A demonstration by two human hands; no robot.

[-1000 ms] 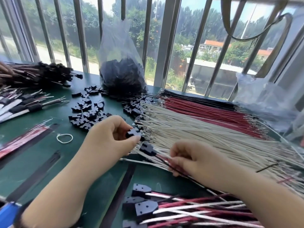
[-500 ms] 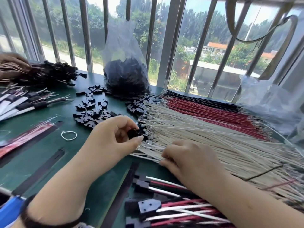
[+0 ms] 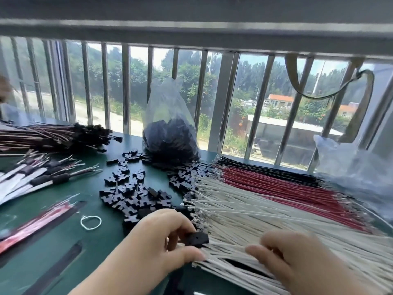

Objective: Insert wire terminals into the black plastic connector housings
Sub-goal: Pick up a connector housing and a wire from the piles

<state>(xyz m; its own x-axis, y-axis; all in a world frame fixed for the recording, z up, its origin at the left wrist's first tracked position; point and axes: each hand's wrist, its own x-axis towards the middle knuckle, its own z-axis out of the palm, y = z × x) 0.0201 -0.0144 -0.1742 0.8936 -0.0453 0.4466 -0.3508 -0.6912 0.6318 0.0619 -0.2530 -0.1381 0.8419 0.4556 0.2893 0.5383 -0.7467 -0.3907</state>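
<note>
Sorting wires and plugs on a green tabletop

Left hand fingers pinch a black plug beside the white wires; right hand rests on them, fingers seemingly curled, grip unclear.

Left hand pinches black housing — right hand rests on white wires.
</note>
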